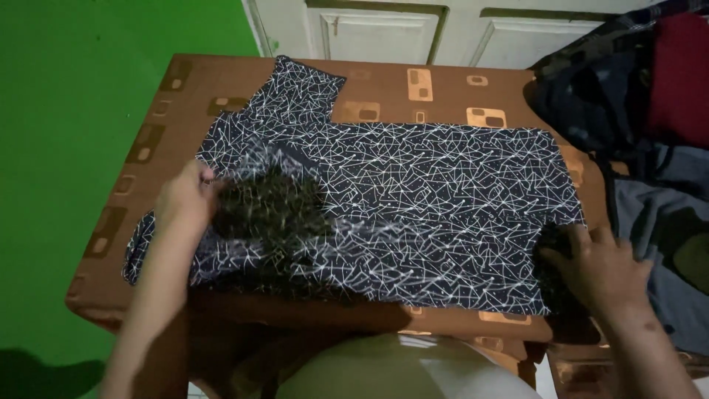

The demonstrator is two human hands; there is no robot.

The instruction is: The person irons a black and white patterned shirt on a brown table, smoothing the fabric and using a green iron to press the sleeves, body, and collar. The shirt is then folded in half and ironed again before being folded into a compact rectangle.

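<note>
One patterned shirt (413, 199) flat on table (384, 85); two hands gripping edges.

My left fingers (201, 177) are blurring over the shirt (413, 199); clothes pile (650, 133) is running off the right edge.

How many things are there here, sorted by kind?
Patterned dark shirt spread flat: 1
Brown table under it: 1
Pile of clothes beside it: 1
Hands on the shirt: 2, left hand and right hand
Total: 5
</note>
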